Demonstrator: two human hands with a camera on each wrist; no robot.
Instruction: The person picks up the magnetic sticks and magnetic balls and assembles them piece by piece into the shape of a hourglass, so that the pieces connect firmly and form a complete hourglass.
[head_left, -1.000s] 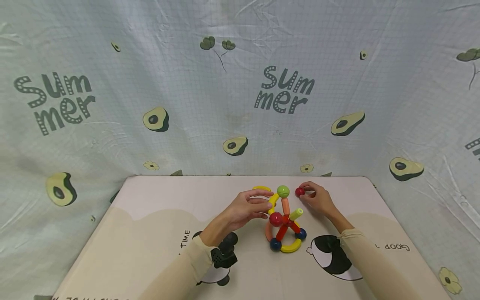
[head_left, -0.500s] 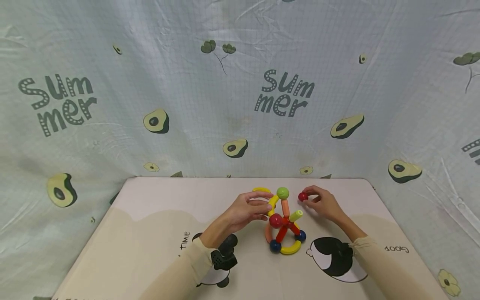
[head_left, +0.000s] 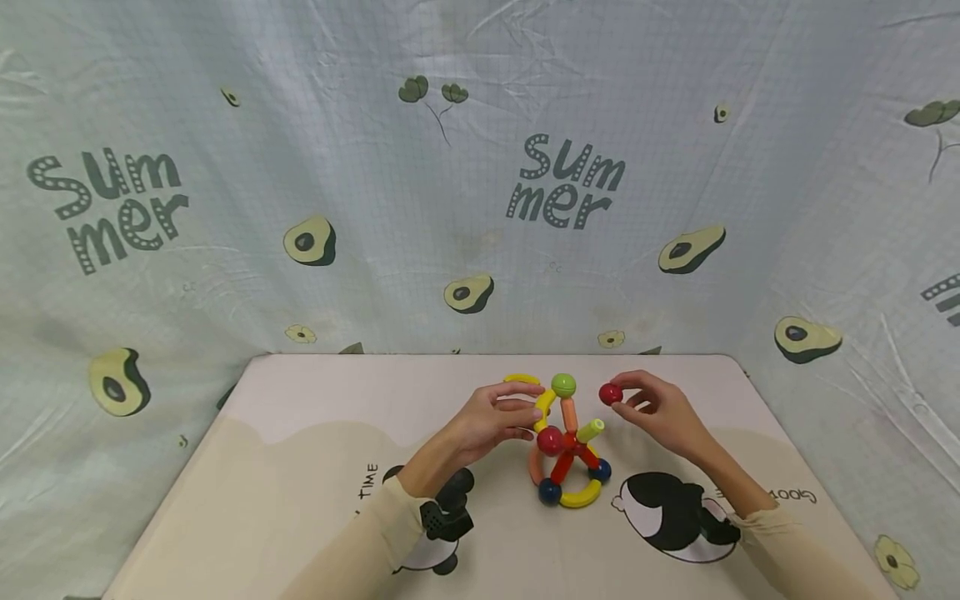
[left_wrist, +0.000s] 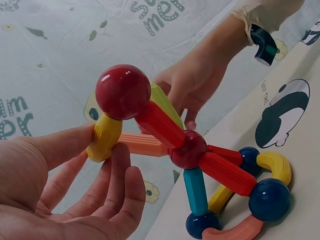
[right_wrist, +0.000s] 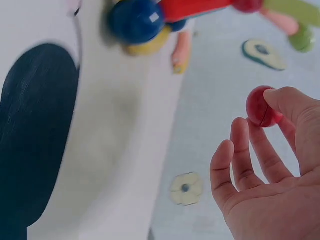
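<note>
A magnetic stick-and-ball structure stands on the table, with a red centre ball [left_wrist: 188, 149] and straight rods spreading from it. Its base is a ring of curved rods joined by dark blue balls [head_left: 550, 492]. My left hand [head_left: 491, 421] pinches a yellow curved rod [left_wrist: 104, 137] between thumb and fingers; a larger red ball [left_wrist: 123, 91] sits at that rod's end. A green ball [head_left: 563, 385] tops an orange rod [head_left: 569, 414]. To the right of the structure, my right hand [head_left: 663, 412] holds a loose red ball [right_wrist: 261, 106] by thumb and fingertips, apart from the rods.
Another yellow curved rod [head_left: 521, 378] lies behind my left fingers. A pale green rod [head_left: 591, 430] sticks out from the structure towards the right. The table [head_left: 330, 483] has printed pandas, and a patterned curtain [head_left: 375, 183] hangs at its back edge.
My right hand has drawn the loose red ball a little to the right and nearer, away from the green ball. The left hand stays in place on the yellow curved rod.
</note>
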